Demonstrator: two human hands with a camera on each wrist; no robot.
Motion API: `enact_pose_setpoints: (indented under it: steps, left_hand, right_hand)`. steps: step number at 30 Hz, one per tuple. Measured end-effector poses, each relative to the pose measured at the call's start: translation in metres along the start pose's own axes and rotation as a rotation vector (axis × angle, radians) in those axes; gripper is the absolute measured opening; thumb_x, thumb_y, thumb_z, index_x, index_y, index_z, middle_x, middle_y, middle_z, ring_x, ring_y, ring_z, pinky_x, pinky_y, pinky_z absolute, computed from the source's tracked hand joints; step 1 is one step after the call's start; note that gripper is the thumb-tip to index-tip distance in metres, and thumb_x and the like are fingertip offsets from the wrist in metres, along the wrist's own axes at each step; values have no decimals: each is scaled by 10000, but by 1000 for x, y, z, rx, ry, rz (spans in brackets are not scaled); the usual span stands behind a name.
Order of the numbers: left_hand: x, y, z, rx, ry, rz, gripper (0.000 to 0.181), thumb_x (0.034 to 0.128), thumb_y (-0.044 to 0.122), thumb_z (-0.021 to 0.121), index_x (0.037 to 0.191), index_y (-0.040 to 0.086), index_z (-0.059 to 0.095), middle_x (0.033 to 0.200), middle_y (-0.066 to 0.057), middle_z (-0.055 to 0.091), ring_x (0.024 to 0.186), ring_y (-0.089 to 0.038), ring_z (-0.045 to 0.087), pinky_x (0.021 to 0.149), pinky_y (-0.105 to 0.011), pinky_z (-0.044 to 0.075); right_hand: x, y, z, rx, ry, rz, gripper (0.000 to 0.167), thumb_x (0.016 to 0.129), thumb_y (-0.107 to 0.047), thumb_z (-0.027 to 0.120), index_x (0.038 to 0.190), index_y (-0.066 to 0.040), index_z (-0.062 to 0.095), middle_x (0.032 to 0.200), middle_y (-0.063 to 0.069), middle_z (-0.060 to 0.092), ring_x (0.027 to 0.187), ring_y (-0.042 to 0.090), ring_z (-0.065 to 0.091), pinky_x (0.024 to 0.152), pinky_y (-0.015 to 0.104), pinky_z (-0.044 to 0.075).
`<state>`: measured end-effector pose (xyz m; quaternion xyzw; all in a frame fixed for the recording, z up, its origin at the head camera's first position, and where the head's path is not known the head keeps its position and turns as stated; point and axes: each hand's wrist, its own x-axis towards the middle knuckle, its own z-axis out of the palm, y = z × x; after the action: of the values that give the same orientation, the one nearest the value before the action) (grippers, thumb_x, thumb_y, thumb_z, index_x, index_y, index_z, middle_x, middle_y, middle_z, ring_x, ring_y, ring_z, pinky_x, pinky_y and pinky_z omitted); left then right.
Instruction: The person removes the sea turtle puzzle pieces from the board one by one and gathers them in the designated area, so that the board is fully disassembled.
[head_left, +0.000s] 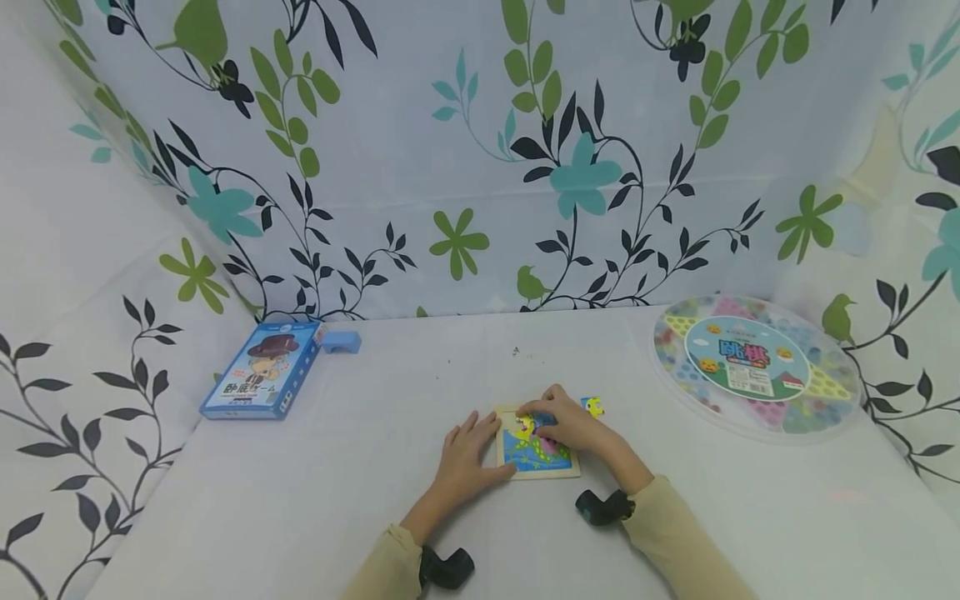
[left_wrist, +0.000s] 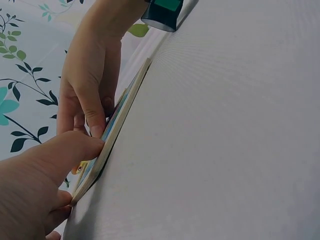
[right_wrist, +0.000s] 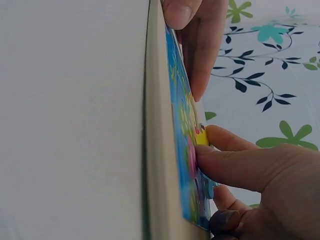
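Observation:
A small wooden-framed picture puzzle (head_left: 538, 475) in blue, yellow and pink lies on the white table. The left hand (head_left: 462, 467) holds its left side, thumb on the lower left edge and fingers along the upper left, as the left wrist view (left_wrist: 35, 175) also shows. Over the upper right part, the right hand (head_left: 573, 423) pinches a piece between thumb and forefinger; in the right wrist view a blue edge (right_wrist: 209, 189) of it shows beside the right hand (right_wrist: 280, 175). A loose yellow and blue piece (head_left: 593, 406) lies just behind the puzzle.
A blue box (head_left: 258, 371) with a cartoon figure lies at the back left, a small blue block (head_left: 341, 342) beside it. At the back right is a round, clear-covered game board (head_left: 757, 367). A leaf-patterned cloth (head_left: 480, 167) hangs behind the table.

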<state>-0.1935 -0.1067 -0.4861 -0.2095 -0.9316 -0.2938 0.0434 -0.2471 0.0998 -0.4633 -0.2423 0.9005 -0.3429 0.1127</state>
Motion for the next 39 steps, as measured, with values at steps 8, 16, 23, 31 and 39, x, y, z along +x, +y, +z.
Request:
enact_pose_setpoints:
  steps: [8,16,23,31,39]
  left_hand:
    - [-1,0,2,-3,2,-8,689,739,424,659,1280,38,477,1346,-98,412,1272,-326,252,981,-524,171]
    - [-2,2,2,-19,1,-19,691,742,425,659,1287,44,472,1352,-87,406,1278,-317,243,984,-524,161]
    - [-2,3,2,-11,1,-15,687,741,416,663,1284,40,474,1348,-93,411,1275,-322,249,982,-526,164]
    - [-2,3,2,-12,6,-7,686,743,413,661,1287,42,470,1349,-93,409,1276,-323,245,984,-527,160]
    - [-2,1,2,-16,10,-11,684,742,415,664,1288,51,470,1349,-91,410,1277,-325,243,983,-536,155]
  right_hand:
    - [-2,4,3,40,94,-20,393,790,-94,676,1168,-117,571,1002,37,463,866,193,493,745,341,443]
    - [-4,4,2,83,182,-33,329,740,-96,720,1041,-40,599,994,28,532,865,169,498,754,317,426]
    - [-5,5,2,53,192,-46,355,725,-120,736,1057,-52,631,955,26,559,732,131,440,631,265,396]
    - [-4,6,2,50,202,-41,365,729,-120,731,1075,-44,643,923,16,556,685,123,410,585,253,374]
    - [-3,6,1,41,207,-65,356,740,-128,723,1078,-43,647,899,11,564,674,117,413,571,247,372]
